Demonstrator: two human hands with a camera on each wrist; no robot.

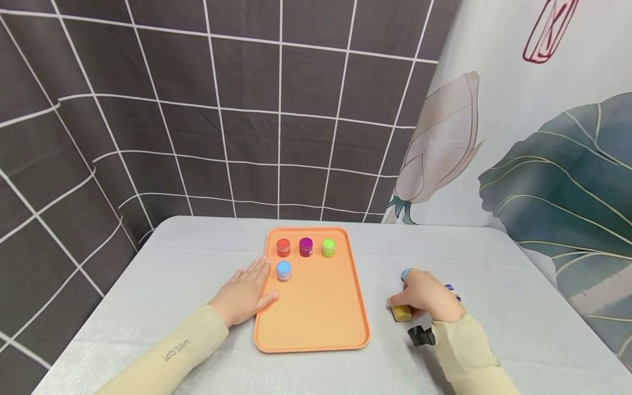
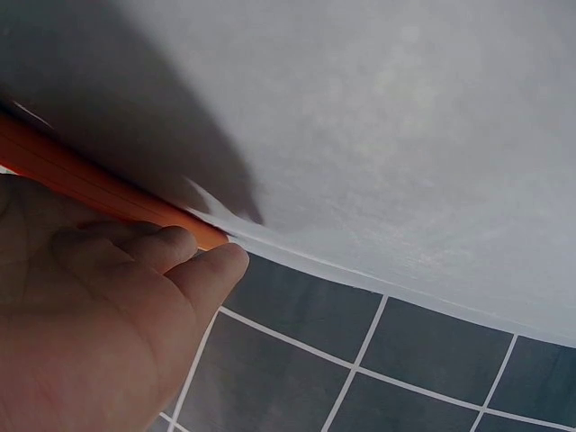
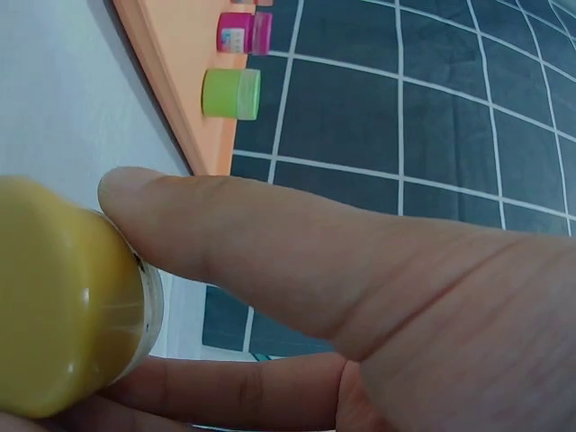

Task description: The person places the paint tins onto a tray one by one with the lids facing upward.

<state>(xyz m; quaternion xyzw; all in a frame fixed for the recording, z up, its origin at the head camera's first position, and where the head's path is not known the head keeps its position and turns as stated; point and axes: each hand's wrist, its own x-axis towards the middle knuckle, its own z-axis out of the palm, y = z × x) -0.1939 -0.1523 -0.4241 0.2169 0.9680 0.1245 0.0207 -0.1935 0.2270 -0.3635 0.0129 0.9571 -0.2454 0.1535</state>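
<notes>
My right hand (image 1: 427, 296) pinches a small yellow jar (image 1: 402, 313) between thumb and fingers, to the right of the tray. Close up in the right wrist view, the thumb lies along one side of the yellow jar (image 3: 54, 297), with other fingers on its far side. My left hand (image 1: 244, 293) rests with extended fingers on the left rim of the orange tray (image 1: 316, 323). On the tray, a red jar (image 1: 283, 248), a purple jar (image 1: 306, 247) and a green jar (image 1: 328, 248) form a row, with a light-blue jar (image 1: 283, 271) below the red one.
A light-blue item (image 1: 405, 274) and a dark blue-purple item (image 1: 452, 293) lie by my right hand, partly hidden behind it. A grey-white cloth (image 1: 197, 241) covers the table. Dark gridded fabric (image 1: 247, 131) and a floral curtain (image 1: 558, 181) hang behind.
</notes>
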